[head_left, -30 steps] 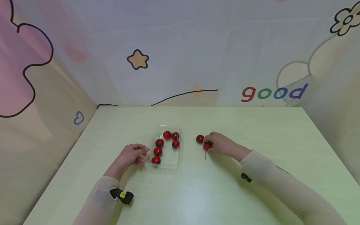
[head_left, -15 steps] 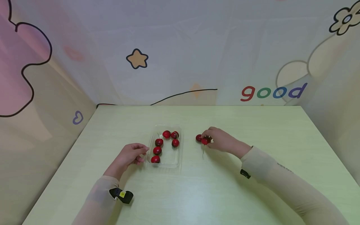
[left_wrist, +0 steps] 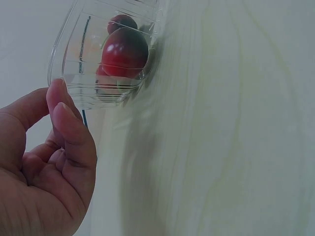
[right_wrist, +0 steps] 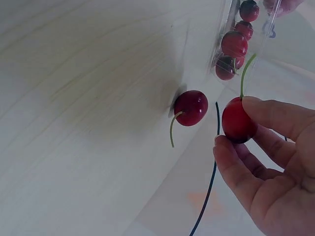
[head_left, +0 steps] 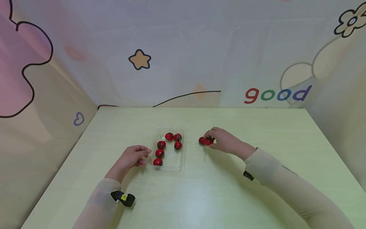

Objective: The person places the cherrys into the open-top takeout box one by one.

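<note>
My right hand (head_left: 224,140) pinches a red cherry (right_wrist: 237,120) between thumb and fingers, its green stem showing in the right wrist view. A second cherry (right_wrist: 193,107) with a stem lies on the table just beside it; in the head view this cherry (head_left: 201,140) is partly covered by the held one. To the left stands a clear plastic container (head_left: 172,162) with several cherries (head_left: 159,153) along its left side and far end. My left hand (head_left: 131,160) grips the container's left rim with its fingertips, seen close up in the left wrist view at the rim (left_wrist: 55,54).
The pale wooden table (head_left: 183,197) runs back to a printed cloth backdrop (head_left: 183,57), with cloth at both sides too. A black wrist camera (head_left: 124,198) sits on the left sleeve, and a black strap piece (head_left: 248,175) on the right one.
The right hand has risen from the table with its cherry and shifted slightly left and away, toward the other loose cherry. The left hand stays at the container's rim.
</note>
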Demonstrator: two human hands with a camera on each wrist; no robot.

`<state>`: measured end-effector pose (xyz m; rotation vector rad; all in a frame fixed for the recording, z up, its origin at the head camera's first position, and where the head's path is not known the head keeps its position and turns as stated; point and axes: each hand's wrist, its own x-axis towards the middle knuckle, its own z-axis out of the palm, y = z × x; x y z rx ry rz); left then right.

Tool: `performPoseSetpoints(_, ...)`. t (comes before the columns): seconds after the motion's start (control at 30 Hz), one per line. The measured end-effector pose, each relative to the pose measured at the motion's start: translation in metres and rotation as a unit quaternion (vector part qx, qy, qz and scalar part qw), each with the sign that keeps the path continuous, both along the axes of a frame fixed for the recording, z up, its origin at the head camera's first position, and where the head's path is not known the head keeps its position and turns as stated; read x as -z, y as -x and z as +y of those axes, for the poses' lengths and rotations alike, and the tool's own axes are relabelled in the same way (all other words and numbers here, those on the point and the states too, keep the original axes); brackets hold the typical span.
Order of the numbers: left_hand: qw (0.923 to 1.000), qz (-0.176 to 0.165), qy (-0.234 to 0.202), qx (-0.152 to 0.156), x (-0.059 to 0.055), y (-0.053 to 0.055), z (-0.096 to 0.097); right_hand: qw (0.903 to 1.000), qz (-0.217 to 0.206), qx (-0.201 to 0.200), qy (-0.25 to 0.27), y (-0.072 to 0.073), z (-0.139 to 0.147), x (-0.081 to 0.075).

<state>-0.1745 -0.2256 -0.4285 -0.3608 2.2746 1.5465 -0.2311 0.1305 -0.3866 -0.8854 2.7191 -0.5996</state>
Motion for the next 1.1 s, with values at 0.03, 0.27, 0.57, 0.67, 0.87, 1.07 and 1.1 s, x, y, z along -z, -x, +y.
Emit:
performPoseSetpoints(0.03,1.0,0.0,0.001,0.0,0.0,0.0,0.0,1.0,0.001,-0.001,0.0,0.0,0.0,-0.001)
performPoseSetpoints(0.27,1.0,-0.006,0.005,-0.002,0.0,0.002,0.0,0.9999,0.009,-0.005,-0.001,0.001,-0.004,-0.01)
performPoseSetpoints(0.57,1.0,-0.001,0.004,0.001,-0.001,0.0,-0.001,0.9999,0.01,-0.001,-0.01,0.003,-0.019,-0.029)
performPoseSetpoints(0.67,1.0,-0.004,0.005,0.0,0.0,0.001,0.0,0.9999,0.009,0.002,-0.012,0.002,-0.026,-0.037)
performPoseSetpoints(0.87,1.0,-0.008,0.003,-0.003,0.0,0.002,0.0,0.9998,0.01,-0.006,-0.016,0.0,-0.043,-0.049)
performPoseSetpoints(1.07,1.0,-0.004,0.002,-0.002,-0.001,0.0,0.001,0.9997,0.001,-0.012,-0.022,-0.001,-0.057,-0.051)
performPoseSetpoints(1.1,1.0,-0.005,0.002,-0.002,-0.001,0.0,0.001,0.9997,-0.001,-0.014,-0.022,0.0,-0.059,-0.051)
